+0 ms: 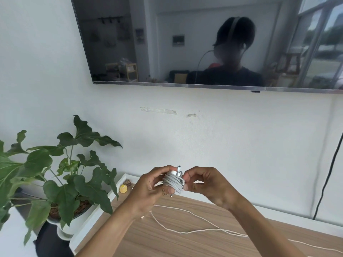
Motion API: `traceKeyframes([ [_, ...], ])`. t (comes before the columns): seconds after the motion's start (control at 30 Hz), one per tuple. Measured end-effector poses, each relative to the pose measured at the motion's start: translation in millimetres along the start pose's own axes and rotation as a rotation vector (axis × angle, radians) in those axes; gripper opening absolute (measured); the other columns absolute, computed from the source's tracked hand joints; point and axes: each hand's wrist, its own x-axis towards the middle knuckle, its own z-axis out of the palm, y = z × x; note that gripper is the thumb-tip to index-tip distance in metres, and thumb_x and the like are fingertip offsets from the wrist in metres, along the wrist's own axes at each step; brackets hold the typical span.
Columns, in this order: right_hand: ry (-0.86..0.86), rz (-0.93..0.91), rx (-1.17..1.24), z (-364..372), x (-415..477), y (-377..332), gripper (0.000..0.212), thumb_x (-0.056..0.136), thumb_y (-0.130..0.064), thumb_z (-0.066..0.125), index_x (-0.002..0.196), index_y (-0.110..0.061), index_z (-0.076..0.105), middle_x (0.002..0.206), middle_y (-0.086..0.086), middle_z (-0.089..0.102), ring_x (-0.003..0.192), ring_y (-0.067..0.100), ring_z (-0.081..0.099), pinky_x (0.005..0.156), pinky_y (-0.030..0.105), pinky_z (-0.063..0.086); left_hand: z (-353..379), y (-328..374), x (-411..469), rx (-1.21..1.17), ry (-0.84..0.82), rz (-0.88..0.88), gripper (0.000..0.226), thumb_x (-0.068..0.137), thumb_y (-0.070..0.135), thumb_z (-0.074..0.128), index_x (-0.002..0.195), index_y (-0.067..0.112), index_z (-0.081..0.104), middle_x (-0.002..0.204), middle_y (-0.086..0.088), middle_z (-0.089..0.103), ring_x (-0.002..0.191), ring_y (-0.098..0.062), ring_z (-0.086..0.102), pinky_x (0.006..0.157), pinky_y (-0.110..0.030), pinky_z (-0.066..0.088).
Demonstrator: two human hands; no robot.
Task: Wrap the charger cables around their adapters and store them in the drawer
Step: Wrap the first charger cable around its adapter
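Observation:
A white adapter wound with several turns of grey cable [173, 181] is held up in front of me, above the wooden cabinet top [185, 243]. My left hand [148, 190] grips the bundle from the left, thumb across the coils. My right hand [206, 184] pinches it from the right, by the cable's plug end [179, 168] that sticks up at the top. A second, white cable [185, 231] lies loose and uncoiled across the cabinet top below my hands. No drawer is in view.
A potted plant [61, 175] in a white pot stands at the left, leaves reaching toward my left arm. A small yellow object [123, 188] sits on the cabinet's back left. A dark television [204, 41] hangs on the wall above. A black cord [328, 175] hangs at right.

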Motion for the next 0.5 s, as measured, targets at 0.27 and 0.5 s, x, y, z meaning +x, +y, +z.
traceKeyframes([
  [0.27,0.069,0.04,-0.066,5.4,-2.4,11.0,0.017,0.075,0.0,0.075,0.078,-0.015,0.069,0.076,-0.005,0.068,0.071,0.007,0.062,0.072,0.019,0.05,-1.5,-4.0,-2.4,0.119,-0.045,0.022,0.048,0.071,0.007,0.079,0.112,0.03,0.068,0.109,0.007,0.062,0.114,-0.013,0.058,0.097,-0.033,0.05],
  [0.5,0.143,-0.077,-0.184,15.7,-8.6,20.0,0.015,0.084,-0.007,0.069,0.082,-0.022,0.065,0.073,-0.01,0.065,0.068,0.002,0.061,0.071,0.013,0.048,0.7,-11.0,-6.0,0.099,0.009,0.018,0.047,0.074,0.006,0.077,0.116,0.026,0.067,0.113,-0.006,0.062,0.113,-0.015,0.06,0.091,-0.028,0.051],
])
